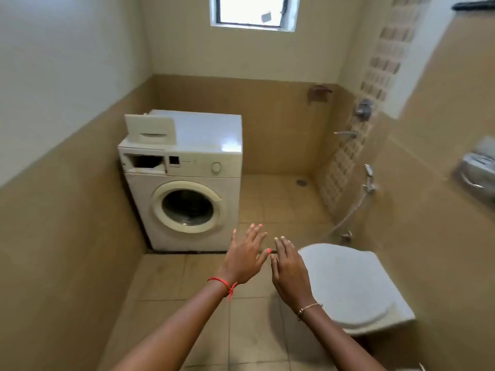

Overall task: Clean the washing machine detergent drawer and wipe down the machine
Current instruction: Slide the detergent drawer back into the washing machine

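Note:
A white front-loading washing machine (187, 183) stands against the left wall, its round door shut. The detergent drawer (150, 129) is out of the machine and lies on the top at the left front corner. Its slot (146, 163) gapes dark in the control panel. My left hand (245, 254) and my right hand (288, 263) are both stretched out in front of me with straight fingers, side by side over the floor, holding nothing. They are well short of the machine.
A white toilet with its lid down (353, 285) sits at the right, close to my right hand. Taps and a hose sprayer (369, 180) line the right wall. A floor drain (301, 182) lies beyond the machine. A window (251, 10) is high on the far wall.

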